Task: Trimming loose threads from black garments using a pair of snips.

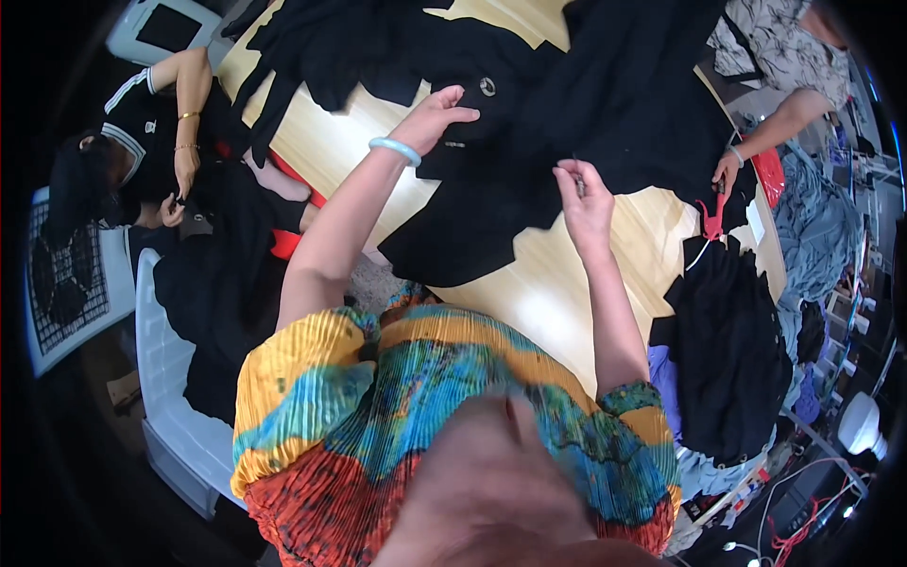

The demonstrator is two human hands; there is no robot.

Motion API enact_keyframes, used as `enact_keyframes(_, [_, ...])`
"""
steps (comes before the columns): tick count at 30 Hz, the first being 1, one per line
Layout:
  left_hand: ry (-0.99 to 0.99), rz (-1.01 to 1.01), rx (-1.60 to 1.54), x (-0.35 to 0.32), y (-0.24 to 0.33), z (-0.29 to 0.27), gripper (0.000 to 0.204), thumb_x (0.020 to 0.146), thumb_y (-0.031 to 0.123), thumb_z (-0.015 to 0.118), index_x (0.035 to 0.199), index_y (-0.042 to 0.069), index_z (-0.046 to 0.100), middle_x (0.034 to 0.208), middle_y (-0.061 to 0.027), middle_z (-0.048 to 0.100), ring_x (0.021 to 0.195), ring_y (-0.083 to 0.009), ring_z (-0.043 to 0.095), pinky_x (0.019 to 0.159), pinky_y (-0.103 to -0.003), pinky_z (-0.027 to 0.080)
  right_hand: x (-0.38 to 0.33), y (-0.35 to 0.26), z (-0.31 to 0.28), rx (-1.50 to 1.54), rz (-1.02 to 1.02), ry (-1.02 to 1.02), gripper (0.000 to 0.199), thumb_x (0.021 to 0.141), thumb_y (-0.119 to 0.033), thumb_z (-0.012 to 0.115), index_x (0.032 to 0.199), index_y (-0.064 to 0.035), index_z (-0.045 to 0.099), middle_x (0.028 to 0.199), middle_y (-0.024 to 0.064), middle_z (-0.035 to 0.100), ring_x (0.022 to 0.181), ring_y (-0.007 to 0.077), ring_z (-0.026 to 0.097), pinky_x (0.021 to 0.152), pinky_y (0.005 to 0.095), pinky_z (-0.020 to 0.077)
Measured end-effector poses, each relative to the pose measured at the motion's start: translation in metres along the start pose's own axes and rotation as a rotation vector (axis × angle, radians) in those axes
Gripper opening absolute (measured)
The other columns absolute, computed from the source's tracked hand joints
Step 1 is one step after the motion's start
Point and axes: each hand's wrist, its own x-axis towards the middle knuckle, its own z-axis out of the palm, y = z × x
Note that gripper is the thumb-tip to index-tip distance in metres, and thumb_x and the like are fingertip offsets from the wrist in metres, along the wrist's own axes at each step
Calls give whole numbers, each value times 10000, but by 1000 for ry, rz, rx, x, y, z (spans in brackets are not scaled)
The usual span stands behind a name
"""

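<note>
A wide spread of black cloth [539, 113] lies over a pale wooden table [529, 293] in front of me. My left hand [436, 115], with a pale green bangle [395, 150] on its wrist, hovers above the cloth, thumb and fingers apart and holding nothing. Just beyond its fingertips, a small shiny ring-shaped piece [487, 87] rests on the cloth. My right hand [588, 203] is raised over the cloth's near edge, thumb and fingers pinched together. Something small and dark shows at the pinch, too small to name.
At the right, another person's hand [726, 172] holds a red-handled tool [712, 219] over black cloth [732, 350]. A person in black [128, 142] works at the left, near a white plastic chair [175, 444]. Blue-grey fabric [817, 217] is heaped at the right.
</note>
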Motion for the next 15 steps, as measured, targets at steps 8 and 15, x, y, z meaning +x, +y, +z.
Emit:
enact_keyframes(8, [-163, -22, -542, -57, 56, 43, 355, 731, 9, 531, 1078, 34, 460, 1027, -48, 529, 1004, -131, 470, 912, -268, 327, -3, -76, 34, 215, 38, -7, 177, 781, -99, 572, 926, -1, 549, 840, 11, 569, 754, 50, 500, 695, 174, 400])
enact_keyframes(15, [-374, 80, -425, -77, 102, 56, 340, 680, -52, 490, 1016, 2, 494, 930, -31, 547, 829, -79, 518, 761, -204, 406, 8, -124, -9, 65, -254, 102, 401, 697, 36, 514, 1092, -35, 495, 978, -29, 541, 488, -10, 291, 464, 135, 289])
